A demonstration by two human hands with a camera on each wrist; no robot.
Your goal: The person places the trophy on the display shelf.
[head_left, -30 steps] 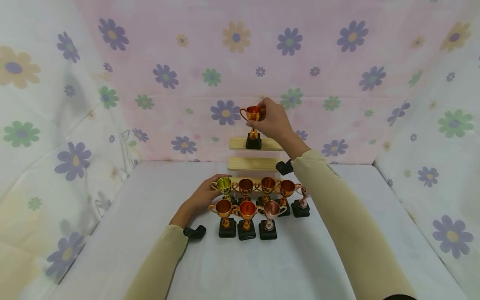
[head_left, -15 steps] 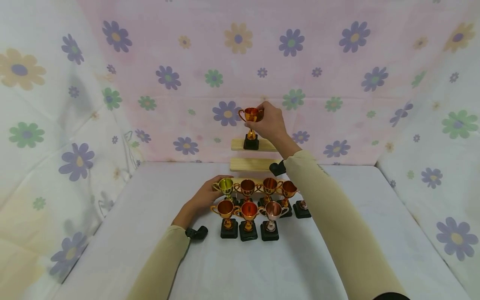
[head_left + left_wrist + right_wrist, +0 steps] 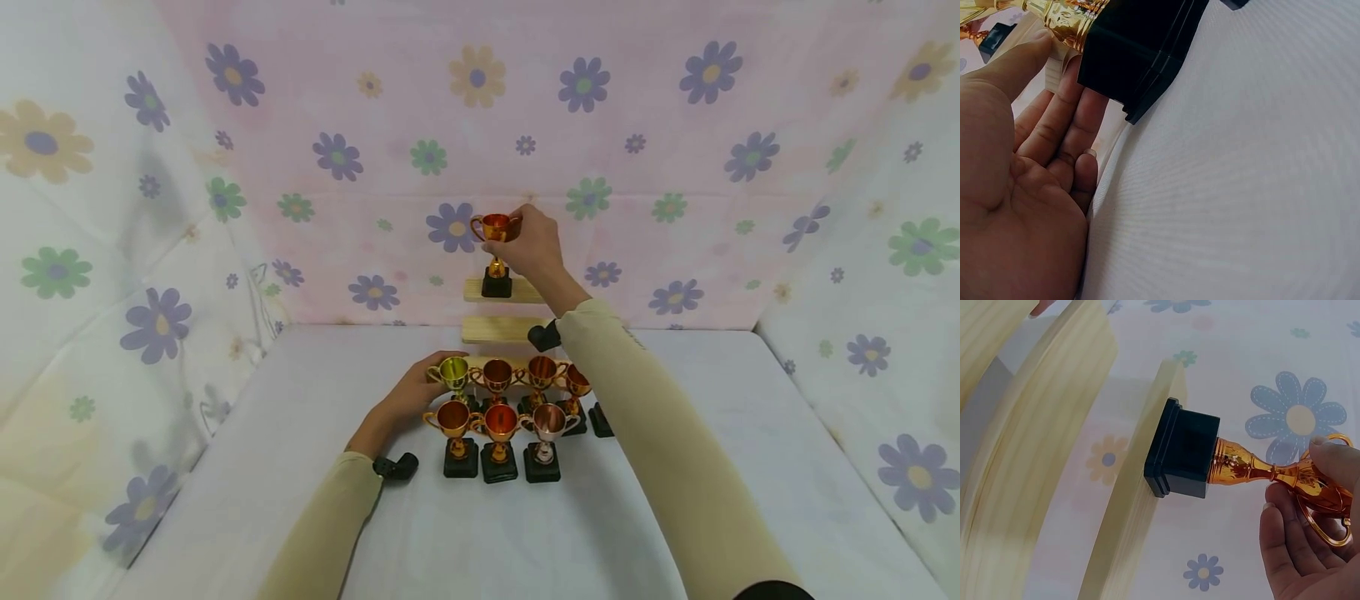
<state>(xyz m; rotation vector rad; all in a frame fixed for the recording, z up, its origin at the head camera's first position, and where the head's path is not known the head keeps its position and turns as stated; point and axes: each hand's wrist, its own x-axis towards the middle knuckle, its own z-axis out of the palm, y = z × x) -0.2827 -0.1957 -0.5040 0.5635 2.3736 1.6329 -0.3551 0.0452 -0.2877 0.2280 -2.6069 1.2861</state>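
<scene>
In the head view, my right hand (image 3: 537, 243) holds an orange-gold trophy cup (image 3: 495, 227) by its bowl, near the handle. The right wrist view shows its black base (image 3: 1191, 453) upright against the top board (image 3: 1129, 537) of a stepped wooden rack (image 3: 497, 330). My left hand (image 3: 408, 392) is at the left end of the rack's lowest step. In the left wrist view, thumb and fingers (image 3: 1047, 134) lie on either side of the wood, close behind a gold trophy (image 3: 1072, 22). That trophy partly hides the grip.
A yellow-gold trophy (image 3: 453, 375) and several copper-coloured ones stand before the rack's lowest step. Nearer stand two orange-gold trophies, one a red-lined cup (image 3: 499, 423), and a rose-silver trophy (image 3: 550, 423). The right sleeve (image 3: 660, 417) covers most of one farther right. Flowered cloth hangs behind.
The right hand and its trophy have shifted a little left along the top board, and the right forearm has swung left over the rightmost trophy. The left hand stays in place.
</scene>
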